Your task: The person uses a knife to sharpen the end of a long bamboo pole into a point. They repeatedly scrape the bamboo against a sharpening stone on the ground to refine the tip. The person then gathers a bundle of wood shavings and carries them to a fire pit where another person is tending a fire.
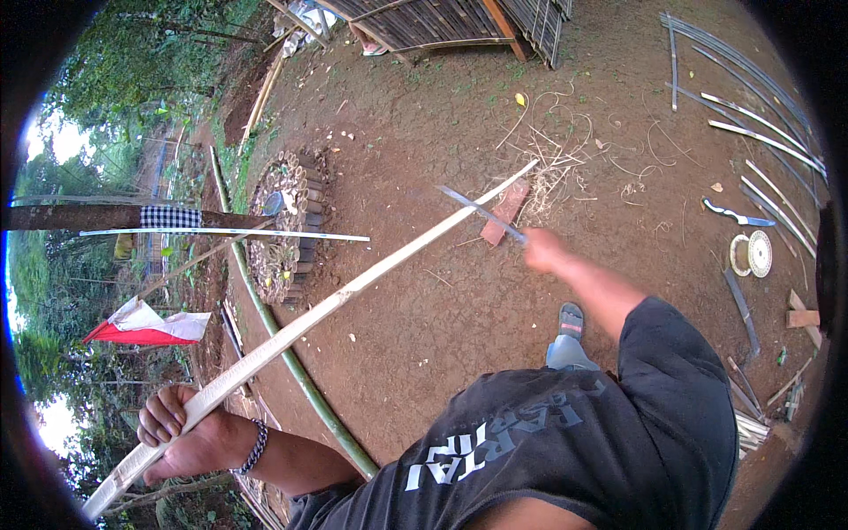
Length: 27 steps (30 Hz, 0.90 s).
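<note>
The long pale strip [344, 293] is held near its close end by the left hand [209, 442], fingers curled. The knife [490, 218] is gripped in the right hand [545, 251], its blade crossing the strip. The strip's tip is seen just past the far edge of the red brick [503, 217]. The strip looks light, stiff, maybe splintery; it is best held away from the blade.

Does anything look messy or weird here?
Yes, a little: thin, curly, pale shavings lie loose and tangled on the brown dirt ground, around the far end of the long, pale, flat strip. That looks untidy. Nothing looks clearly broken.
</note>
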Motion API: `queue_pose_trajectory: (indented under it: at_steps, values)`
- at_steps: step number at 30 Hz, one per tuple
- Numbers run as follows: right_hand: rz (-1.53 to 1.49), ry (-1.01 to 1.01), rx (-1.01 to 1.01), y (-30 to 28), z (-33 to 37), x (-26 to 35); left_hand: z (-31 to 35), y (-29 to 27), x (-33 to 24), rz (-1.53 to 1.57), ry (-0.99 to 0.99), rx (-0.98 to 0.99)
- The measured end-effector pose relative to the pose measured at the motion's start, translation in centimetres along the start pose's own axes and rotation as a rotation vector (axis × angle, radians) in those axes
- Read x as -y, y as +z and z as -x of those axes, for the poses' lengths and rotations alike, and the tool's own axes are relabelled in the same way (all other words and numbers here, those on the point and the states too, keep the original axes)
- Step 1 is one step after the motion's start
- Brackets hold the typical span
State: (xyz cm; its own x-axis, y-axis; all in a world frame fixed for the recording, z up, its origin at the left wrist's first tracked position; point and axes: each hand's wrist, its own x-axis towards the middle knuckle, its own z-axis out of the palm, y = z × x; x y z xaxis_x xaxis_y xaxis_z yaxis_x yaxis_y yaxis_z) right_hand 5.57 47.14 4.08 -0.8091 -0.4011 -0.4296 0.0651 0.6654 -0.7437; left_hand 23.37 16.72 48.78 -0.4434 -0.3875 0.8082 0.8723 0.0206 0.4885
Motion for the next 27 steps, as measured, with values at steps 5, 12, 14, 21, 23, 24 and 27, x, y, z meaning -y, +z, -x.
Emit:
queue_pose_trajectory:
  at_steps: [5, 12, 14, 21, 23, 24, 27]
  values:
    - [-0.013, -0.067, -0.060, 0.7, 0.6, -0.5, 0.5, 0.8, -0.4, -0.028, -0.016, 0.026]
    - [-0.184, -0.620, -0.040, -0.6, 8.1, 13.1, 1.2, 1.7, -0.3, -0.033, 0.014, -0.031]
    - [-0.184, -0.378, -0.003, -0.5, 6.2, 11.1, 1.3, 1.8, -0.2, -0.046, 0.028, -0.052]
    - [-0.075, -0.246, 0.029, -1.3, 5.0, 9.2, 1.5, 1.0, -0.5, -0.019, -0.001, -0.049]
    - [-0.033, -0.417, 0.052, -2.1, 7.0, 11.6, 1.9, 1.0, -1.0, -0.057, 0.020, -0.071]
    - [-0.014, -0.497, 0.067, -2.0, 7.7, 11.9, 2.0, 1.0, -0.9, -0.057, 0.019, -0.066]
    - [-0.118, -0.249, 0.029, -1.1, 5.4, 8.1, 1.8, 0.9, -0.3, -0.028, 0.029, -0.047]
